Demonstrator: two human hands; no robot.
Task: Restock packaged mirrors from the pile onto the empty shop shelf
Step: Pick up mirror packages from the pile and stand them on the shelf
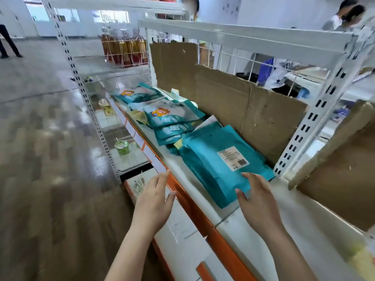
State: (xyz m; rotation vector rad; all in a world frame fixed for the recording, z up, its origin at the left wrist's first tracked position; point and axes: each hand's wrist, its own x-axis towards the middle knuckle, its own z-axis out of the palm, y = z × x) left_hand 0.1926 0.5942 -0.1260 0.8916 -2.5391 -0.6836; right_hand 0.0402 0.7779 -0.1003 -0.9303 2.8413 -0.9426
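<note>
Risk: right hand (259,201), fingers loosely spread, only rests on skewed pack (219,159); a shove could slide it off shelf (182,175). Left hand (154,199) flat, fingers together.

**No wording is legible, only a barcode and blurred print.**

The nearest teal pack (219,169) bears a white label (231,156) with several lines of small dark print, too fine to read. A black barcode (242,162) sits at the label's lower right corner, and its digits cannot be made out. Farther along, the packs (174,116) show a cartoon figure (159,112) in orange and yellow. Pale panels of print sit beneath it, all blurred. White strips (155,161) along the orange shelf edge (188,197) carry nothing that can be read. The bottles (125,51) in the wire rack behind have yellow and red labels, too distant to read.
</note>
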